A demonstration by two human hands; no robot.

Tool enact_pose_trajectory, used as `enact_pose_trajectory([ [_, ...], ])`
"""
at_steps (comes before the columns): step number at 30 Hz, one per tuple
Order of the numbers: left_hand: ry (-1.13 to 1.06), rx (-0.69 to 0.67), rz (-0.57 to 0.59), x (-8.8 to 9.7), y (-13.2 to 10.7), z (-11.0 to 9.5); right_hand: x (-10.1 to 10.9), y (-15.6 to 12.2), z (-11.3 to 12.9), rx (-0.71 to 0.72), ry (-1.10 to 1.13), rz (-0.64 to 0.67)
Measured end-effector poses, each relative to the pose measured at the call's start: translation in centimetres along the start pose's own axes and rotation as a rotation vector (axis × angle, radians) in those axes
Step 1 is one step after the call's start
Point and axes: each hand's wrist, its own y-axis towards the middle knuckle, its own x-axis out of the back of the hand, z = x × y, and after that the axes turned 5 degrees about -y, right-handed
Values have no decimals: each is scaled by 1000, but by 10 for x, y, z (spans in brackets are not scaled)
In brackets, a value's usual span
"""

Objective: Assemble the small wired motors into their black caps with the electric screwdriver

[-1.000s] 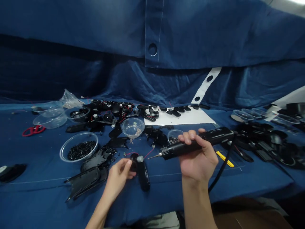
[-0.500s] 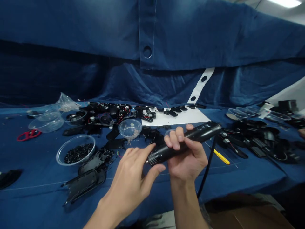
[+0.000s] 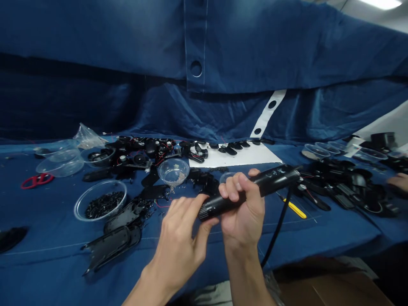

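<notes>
1. Over the blue cloth (image 3: 334, 238) of a workbench, both hands hold a black corded electric screwdriver (image 3: 277, 176), which sits above the bench's middle with its nose tilted down and to the left.
2. The right hand (image 3: 242, 212) is closed around the barrel, with its fingers curled over the top. The left hand (image 3: 177, 238) pinches the nose end between thumb and fingertips.
3. Left of the screwdriver lie black plastic housing shells (image 3: 111, 246), a clear bowl of black screws (image 3: 100, 182), and a clear bowl of small silver screws (image 3: 174, 160).
4. Right of the screwdriver are a yellow-handled tool (image 3: 295, 209) and heaped black parts (image 3: 338, 180). A black cable (image 3: 279, 229) drops from the screwdriver's rear toward the bench's front edge.
5. Open cloth lies directly below the screwdriver, between the hands and that front edge.
6. The screwdriver's tip is hidden by the left hand, so no bit can be made out. A small clear bowl (image 3: 227, 175) sits partly behind the right hand, its contents hidden. Another person's hand (image 3: 399, 182) is cut off by the right edge of the view.
</notes>
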Motion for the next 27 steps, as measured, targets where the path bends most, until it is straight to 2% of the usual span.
enact_pose_trajectory([
  [4,-6,43,52,1,1,0,2,-1,0,4,-38,3],
  [6,4,84,49,7,-7,5,7,0,2,-6,-77,4],
  [8,36,166,-47,16,-26,20,16,3,5,-17,-136,-24],
  [10,97,323,-204,26,-55,41,29,8,5,-35,-214,-70],
  [11,148,455,-223,30,-70,53,37,11,4,-65,-259,-84],
  [12,180,587,-163,33,-85,65,44,14,2,-111,-298,-91],
  [13,181,701,-49,34,-97,75,51,16,-2,-166,-327,-94],
  [15,136,814,68,33,-110,88,61,18,-13,-265,-346,-97],
  [17,82,875,109,27,-107,93,67,17,-26,-288,-331,-118],
  [21,-38,890,163,11,-79,96,67,11,-44,-167,-314,-177],
  [24,-156,906,183,0,-70,103,67,10,-45,-83,-308,-194],
  [27,-261,932,172,-9,-75,106,67,10,-39,-51,-299,-182],
])
